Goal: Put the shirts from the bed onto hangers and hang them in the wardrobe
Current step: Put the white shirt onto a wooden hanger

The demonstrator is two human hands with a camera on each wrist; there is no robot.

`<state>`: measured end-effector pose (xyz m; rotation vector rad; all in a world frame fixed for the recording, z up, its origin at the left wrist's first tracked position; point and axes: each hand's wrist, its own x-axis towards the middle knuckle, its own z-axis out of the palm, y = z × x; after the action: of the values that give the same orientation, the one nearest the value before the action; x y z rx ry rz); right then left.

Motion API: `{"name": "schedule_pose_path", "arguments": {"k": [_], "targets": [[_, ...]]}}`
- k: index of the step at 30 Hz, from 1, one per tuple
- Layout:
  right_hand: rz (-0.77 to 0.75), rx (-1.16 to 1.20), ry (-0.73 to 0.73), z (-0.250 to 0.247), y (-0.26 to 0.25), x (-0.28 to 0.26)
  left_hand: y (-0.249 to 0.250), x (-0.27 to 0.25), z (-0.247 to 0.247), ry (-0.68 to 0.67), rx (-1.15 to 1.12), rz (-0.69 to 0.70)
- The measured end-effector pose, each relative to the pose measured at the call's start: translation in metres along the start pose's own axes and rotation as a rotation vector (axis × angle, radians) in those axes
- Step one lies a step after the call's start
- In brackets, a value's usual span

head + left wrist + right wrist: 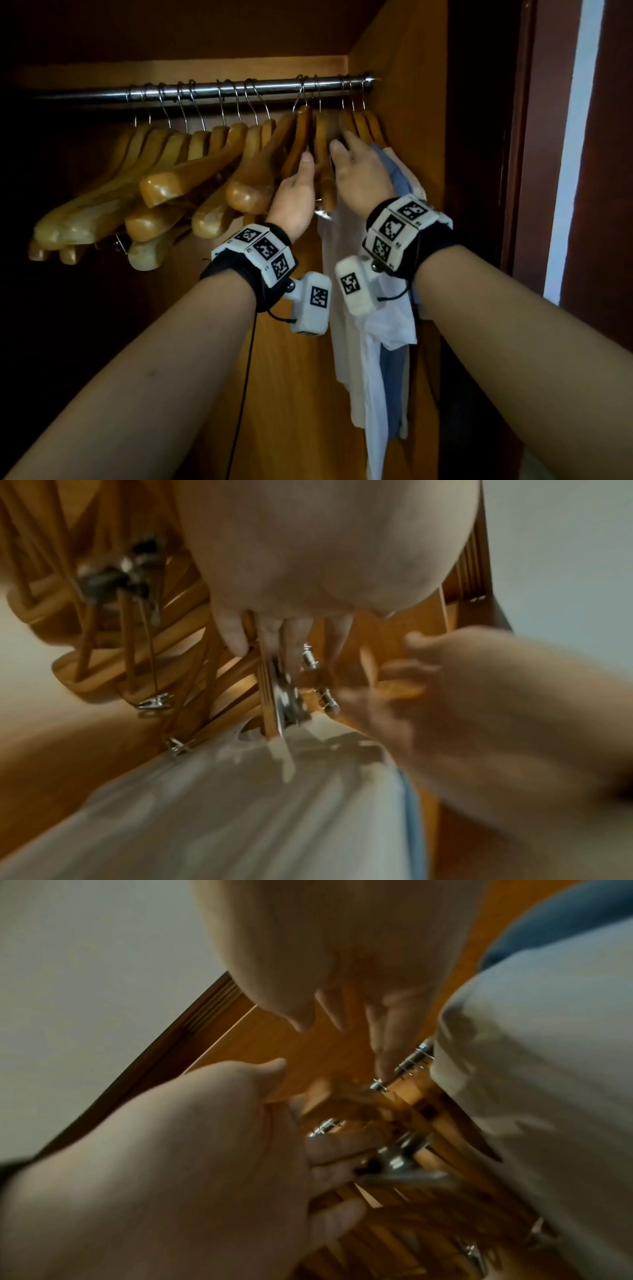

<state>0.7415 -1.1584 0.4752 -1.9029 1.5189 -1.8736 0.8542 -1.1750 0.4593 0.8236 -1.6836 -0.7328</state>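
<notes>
Inside the wardrobe a steel rail [239, 89] carries a row of wooden hangers. My left hand [298, 195] reaches up with its thumb raised and its fingers curled round a wooden hanger [322, 147] that bears a white shirt [240, 804]. In the right wrist view the left hand's fingers [339, 1146] wrap the hanger by a metal clip. My right hand [356, 174] is just to the right, fingers straight, touching the hangers [363, 126] at the rail's right end. A white shirt [373, 342] and a blue shirt [394, 377] hang below them.
Several bare wooden hangers [164, 178] crowd the rail to the left, tilted toward me. The wardrobe's side wall [404, 102] stands close on the right, with the dark door frame [520, 171] beyond it. The left of the wardrobe is dark.
</notes>
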Motion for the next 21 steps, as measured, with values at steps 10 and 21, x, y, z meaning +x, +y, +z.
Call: {"name": "schedule_pose_path", "arguments": {"k": [10,21], "targets": [[0.213,0.012,-0.132,-0.003,0.022,0.01,0.053,-0.025,-0.003,0.227,0.343,0.42],[0.231,-0.114,-0.184,0.002,0.032,0.013,0.019,-0.008,-0.026,0.093,1.039,0.181]]}}
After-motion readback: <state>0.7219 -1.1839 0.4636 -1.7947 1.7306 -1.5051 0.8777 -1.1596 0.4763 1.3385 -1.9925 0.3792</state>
